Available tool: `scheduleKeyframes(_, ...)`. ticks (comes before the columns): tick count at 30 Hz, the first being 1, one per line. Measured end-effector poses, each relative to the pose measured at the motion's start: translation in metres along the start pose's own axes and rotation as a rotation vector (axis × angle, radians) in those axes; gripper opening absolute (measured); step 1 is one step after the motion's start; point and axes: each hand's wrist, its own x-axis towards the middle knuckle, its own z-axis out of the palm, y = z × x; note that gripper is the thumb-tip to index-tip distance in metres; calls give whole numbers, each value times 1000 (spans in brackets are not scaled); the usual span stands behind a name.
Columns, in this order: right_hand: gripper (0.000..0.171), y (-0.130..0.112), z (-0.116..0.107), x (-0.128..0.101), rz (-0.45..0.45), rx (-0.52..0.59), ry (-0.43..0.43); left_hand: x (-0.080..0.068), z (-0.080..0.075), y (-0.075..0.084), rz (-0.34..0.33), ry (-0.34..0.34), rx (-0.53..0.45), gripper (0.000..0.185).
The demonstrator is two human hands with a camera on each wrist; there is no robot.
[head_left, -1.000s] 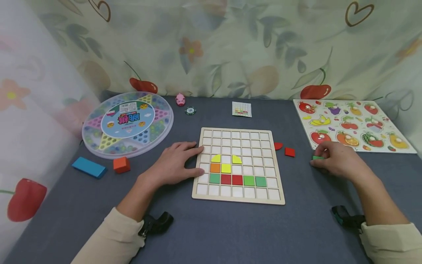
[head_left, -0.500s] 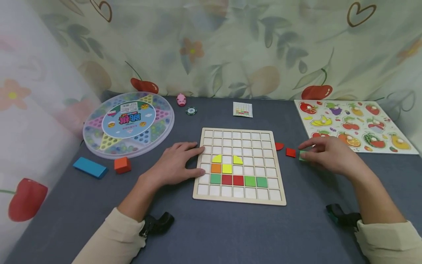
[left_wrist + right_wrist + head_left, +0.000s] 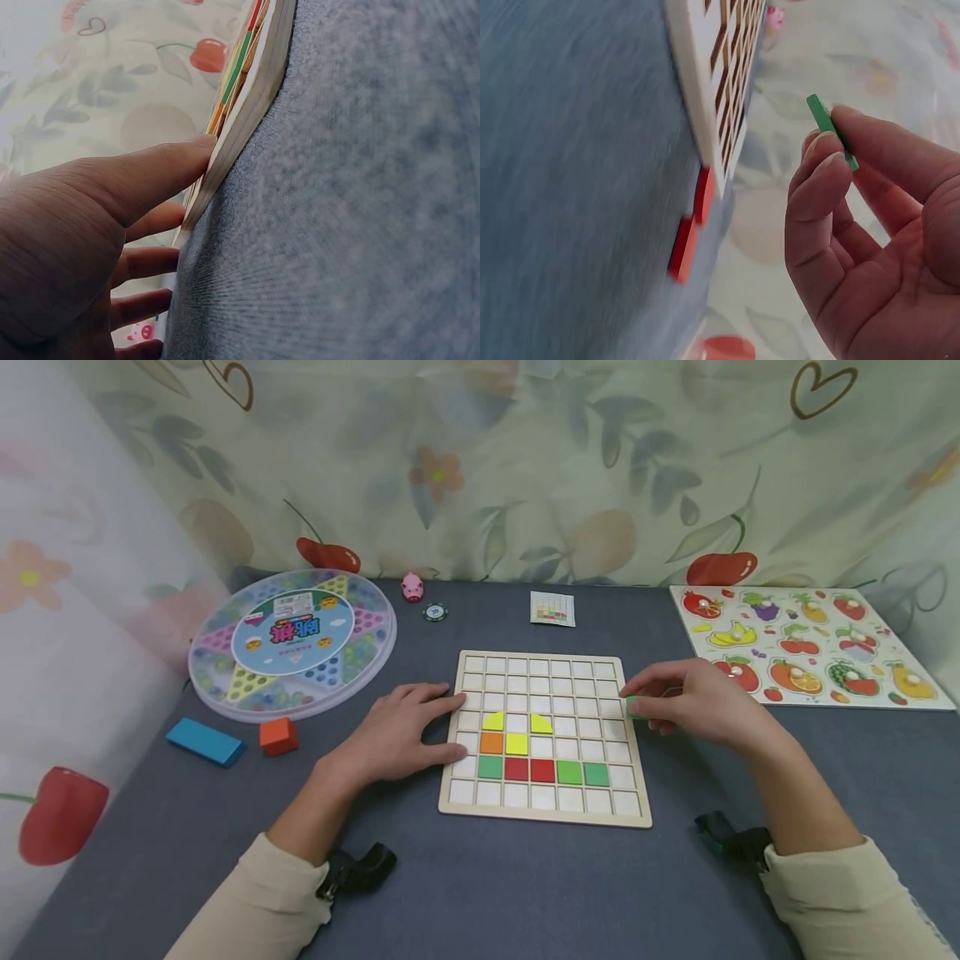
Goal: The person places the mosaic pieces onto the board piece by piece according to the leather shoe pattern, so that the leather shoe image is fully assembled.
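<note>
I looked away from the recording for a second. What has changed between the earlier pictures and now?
The right hand, pinching a green tile, has carried it leftward from beside the fruit puzzle to the right edge of the grid board, passing over the two red pieces, now hidden in the head view. The left hand stayed resting on the board's left edge; the placed tiles are unchanged.
</note>
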Motion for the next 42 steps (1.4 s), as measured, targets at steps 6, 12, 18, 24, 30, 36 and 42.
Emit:
scheduleKeyframes(6,26,-17,13,10,-44,65,-88,0,0,0,2,2,-3,78)
scheduleKeyframes(12,20,-31,28,21,-71,110,-228,0,0,0,-6,0,-3,79)
scheduleKeyframes(18,14,-42,43,30,-137,76,-309,0,0,0,1,7,-3,78)
scheduleKeyframes(24,15,-50,54,39,-187,4,-310,0,1,-1,3,8,-6,78)
scheduleKeyframes(30,13,-58,61,43,-199,-70,-298,0,1,-1,1,11,3,78)
scheduleKeyframes(36,13,-62,64,42,-170,-115,-298,0,1,-1,9,14,-6,77)
scheduleKeyframes(42,16,-63,66,41,-179,-126,-278,0,1,-1,6,10,-7,78)
